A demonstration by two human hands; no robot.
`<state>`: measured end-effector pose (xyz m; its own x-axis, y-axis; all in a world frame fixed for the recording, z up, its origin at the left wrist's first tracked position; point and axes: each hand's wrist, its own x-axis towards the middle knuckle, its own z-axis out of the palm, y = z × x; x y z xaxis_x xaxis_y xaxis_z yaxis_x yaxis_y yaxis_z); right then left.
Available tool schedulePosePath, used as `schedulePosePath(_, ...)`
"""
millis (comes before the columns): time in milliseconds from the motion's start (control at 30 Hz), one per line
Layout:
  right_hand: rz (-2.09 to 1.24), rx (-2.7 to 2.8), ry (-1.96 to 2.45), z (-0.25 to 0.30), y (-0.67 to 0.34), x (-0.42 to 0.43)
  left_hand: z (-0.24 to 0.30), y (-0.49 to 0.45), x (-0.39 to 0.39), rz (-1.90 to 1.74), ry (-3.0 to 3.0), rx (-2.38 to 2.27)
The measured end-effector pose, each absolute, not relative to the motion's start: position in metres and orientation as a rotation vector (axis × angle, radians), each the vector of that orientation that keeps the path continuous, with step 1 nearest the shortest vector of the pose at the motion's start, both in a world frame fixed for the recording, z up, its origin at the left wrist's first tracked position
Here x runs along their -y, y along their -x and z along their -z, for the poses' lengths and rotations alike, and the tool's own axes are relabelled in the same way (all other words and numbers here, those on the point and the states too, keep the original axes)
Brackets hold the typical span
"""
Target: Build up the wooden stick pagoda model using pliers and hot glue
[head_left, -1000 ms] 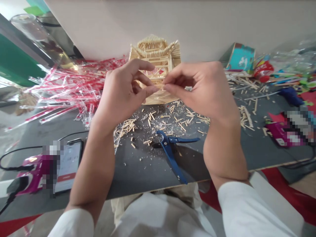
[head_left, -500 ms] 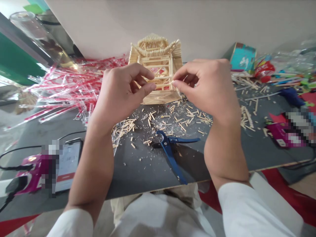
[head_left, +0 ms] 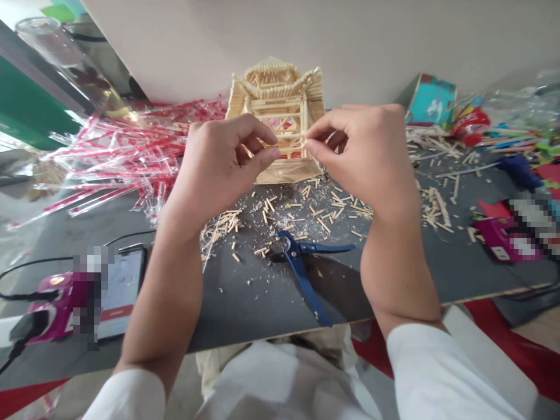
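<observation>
A small pagoda-like model house (head_left: pixel 286 172) built from pale wooden sticks stands at the back of the table, against the wall. In front of its open side, my left hand (head_left: pixel 227 154) is raised with fingers curled, thumb and index tips slightly apart near a crossbar. My right hand (head_left: pixel 361 149) pinches at the model's right front post; a wooden stick seems to be between its fingertips, mostly hidden by them. Blue-handled cutters (head_left: pixel 301 274) lie spread on the dark table (head_left: pixel 245 315), below both hands. Cut stick pieces (head_left: pixel 335 201) and shavings are scattered between the cutters and the model.
Red-and-clear plastic wrappers (head_left: pixel 118 151) pile up at the left. A phone (head_left: pixel 125 291) and cables lie at the front left. On the right are a teal box (head_left: pixel 433 99), a red-labelled bottle (head_left: pixel 472 125), loose sticks (head_left: pixel 433 146) and a purple packet (head_left: pixel 507 239).
My left hand has shifted very slightly to the right. My right fingertips stay by the model's right post, and the cutters have not moved.
</observation>
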<state>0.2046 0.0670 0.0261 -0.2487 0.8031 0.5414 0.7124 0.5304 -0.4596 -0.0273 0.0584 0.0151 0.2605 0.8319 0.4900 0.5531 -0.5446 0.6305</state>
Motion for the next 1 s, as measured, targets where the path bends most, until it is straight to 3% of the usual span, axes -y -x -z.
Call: schedulePosePath(1000,-0.238,1.919,1.356,-0.024,-0.202,-0.07,-0.03,0.024,-0.05,-1.013,-2.196,-1.459)
